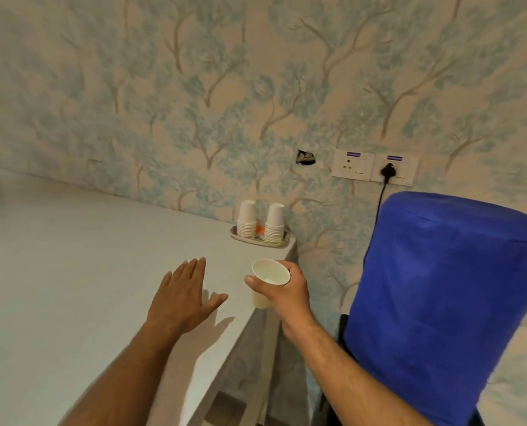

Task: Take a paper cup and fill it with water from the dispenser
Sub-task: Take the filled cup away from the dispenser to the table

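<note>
Tree-patterned wallpaper behind a white counter [71, 241]. The right hand [282, 292] clasps an empty paper cup [269, 276] mid-wall at the counter's edge — light, crushable, so squeeze gently. The left hand [183, 295] hovers flat and unclenched; the blue-covered dispenser [440, 302] stands at three o'clock.

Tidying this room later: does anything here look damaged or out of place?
Yes: a dark, ragged hole breaks the wallpaper, left of the sockets. The cup stacks stand upright; no spill shows.
</note>
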